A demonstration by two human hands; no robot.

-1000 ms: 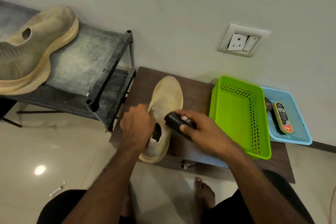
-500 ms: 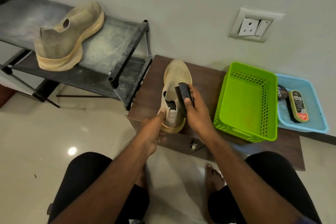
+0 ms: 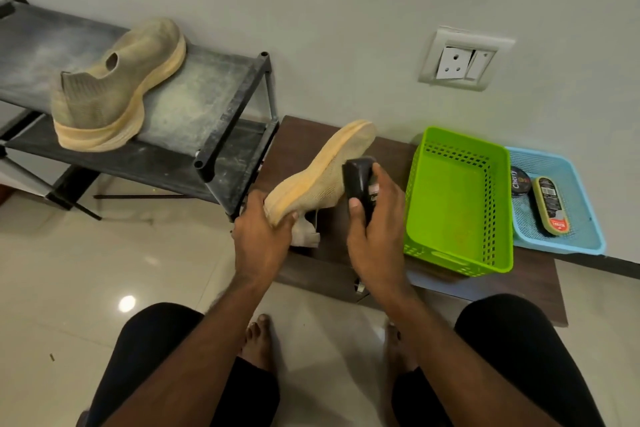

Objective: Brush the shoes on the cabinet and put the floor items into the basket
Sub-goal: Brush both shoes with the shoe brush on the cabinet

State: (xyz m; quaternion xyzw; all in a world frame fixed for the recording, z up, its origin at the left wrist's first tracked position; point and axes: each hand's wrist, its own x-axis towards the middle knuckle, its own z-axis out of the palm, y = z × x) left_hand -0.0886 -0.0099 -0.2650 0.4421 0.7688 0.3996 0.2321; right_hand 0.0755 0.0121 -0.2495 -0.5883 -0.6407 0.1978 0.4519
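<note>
Against a pale wall with a switch plate (image 3: pixel 465 59), a low brown cabinet (image 3: pixel 301 139) stands beside a dusty black rack (image 3: pixel 207 94), and you crouch before both on the tiled floor. Your left hand (image 3: pixel 261 239) grips the heel of a tan shoe (image 3: pixel 325 173), tipping it on its side above the cabinet so the pale sole faces left. Your right hand (image 3: pixel 375 225) wraps a black brush (image 3: pixel 360 180) and presses it against the knit upper.

You appear to be in the brushing step, with this shoe in hand. Its partner (image 3: pixel 114 94) sits on the rack's top shelf, well apart. The green basket (image 3: pixel 498 211) on the cabinet holds nothing visible; the blue tray (image 3: pixel 585 232) beside it carries a polish tin (image 3: pixel 520 180) and a second brush (image 3: pixel 550 204).

Your next move likely calls for firm strokes along the upper while the left hand steadies the heel; then the basket awaits the floor items.
</note>
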